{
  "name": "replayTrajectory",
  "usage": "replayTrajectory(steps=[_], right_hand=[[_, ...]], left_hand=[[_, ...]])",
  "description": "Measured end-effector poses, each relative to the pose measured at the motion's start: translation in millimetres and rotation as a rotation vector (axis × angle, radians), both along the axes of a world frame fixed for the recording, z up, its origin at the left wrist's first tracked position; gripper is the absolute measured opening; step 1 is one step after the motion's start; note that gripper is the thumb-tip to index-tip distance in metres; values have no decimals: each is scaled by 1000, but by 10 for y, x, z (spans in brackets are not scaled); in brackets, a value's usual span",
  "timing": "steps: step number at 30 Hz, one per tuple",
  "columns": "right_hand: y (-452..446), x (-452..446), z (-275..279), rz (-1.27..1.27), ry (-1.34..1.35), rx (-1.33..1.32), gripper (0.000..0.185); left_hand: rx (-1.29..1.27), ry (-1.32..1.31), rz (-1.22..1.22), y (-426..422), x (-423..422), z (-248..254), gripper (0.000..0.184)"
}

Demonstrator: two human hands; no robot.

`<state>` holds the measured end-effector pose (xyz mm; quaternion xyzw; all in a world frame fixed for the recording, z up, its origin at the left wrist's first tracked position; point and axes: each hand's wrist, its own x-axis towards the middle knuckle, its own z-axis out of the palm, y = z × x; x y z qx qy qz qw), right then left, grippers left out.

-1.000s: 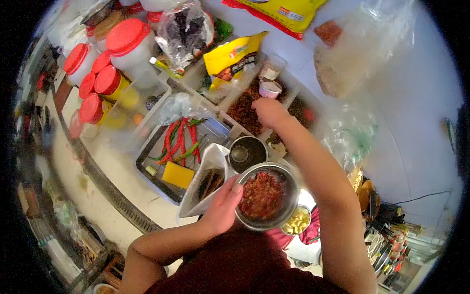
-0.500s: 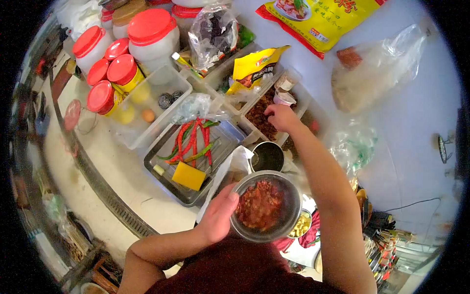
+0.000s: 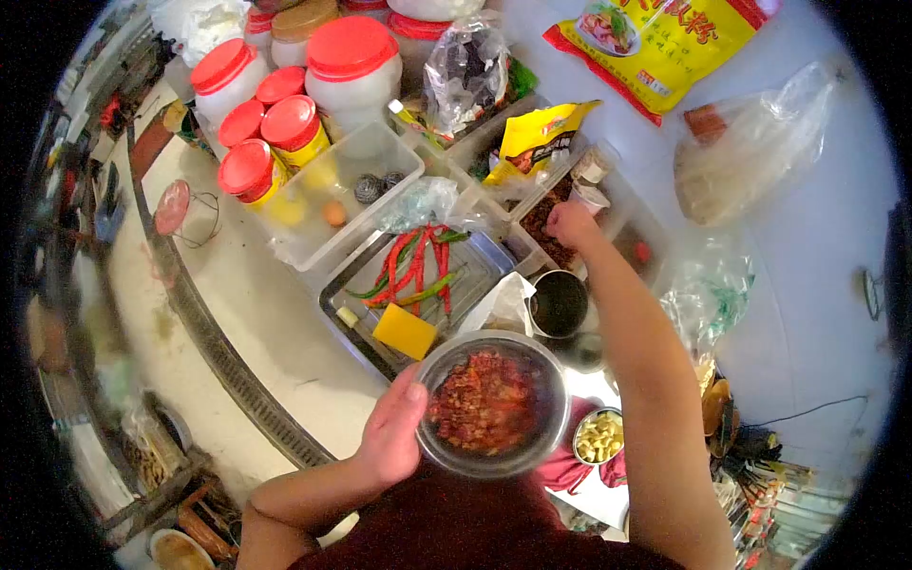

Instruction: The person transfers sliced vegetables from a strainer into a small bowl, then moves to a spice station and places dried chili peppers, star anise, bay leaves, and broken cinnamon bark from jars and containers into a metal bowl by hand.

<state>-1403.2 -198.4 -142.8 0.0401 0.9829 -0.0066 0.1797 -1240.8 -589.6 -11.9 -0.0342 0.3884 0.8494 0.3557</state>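
Observation:
My left hand (image 3: 394, 427) is wrapped round the left rim of a metal bowl (image 3: 560, 418) holding chopped red chilli mixture (image 3: 484, 401). Over at the divided plastic container, my right hand (image 3: 572, 224) has its fingers drawn together at the dark brown dried spice (image 3: 543, 220), just below a small white cup (image 3: 590, 198). What its fingertips hold, if anything, is hidden. A metal tray (image 3: 356, 334) with red and green chillies (image 3: 418, 266) and a yellow block (image 3: 405, 331) lies left of the bowl. A dark round tin (image 3: 559, 304) stands between the bowl and my right hand.
Red-lidded jars (image 3: 351, 57) stand at the upper left beside a clear bin (image 3: 361, 204) with an egg. A yellow packet (image 3: 655, 47) and a clear plastic bag (image 3: 750, 161) lie at the upper right. A small bowl of pale yellow pieces (image 3: 599, 437) is at the lower right.
The view has shifted, so the containers and jars appear further right. My left hand has brought the bowl slightly left and lower, off the tray's corner. My right hand stays at the brown spice.

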Motion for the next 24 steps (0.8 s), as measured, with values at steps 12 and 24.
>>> replayTrajectory(steps=[12,24], right_hand=[[-378,340,919,-497,351,-682,20],[-2768,307,2140,-8,388,-869,23]], left_hand=[[-161,-2,334,-637,-68,-193,41],[-201,147,-46,-972,-1884,-363,46]])
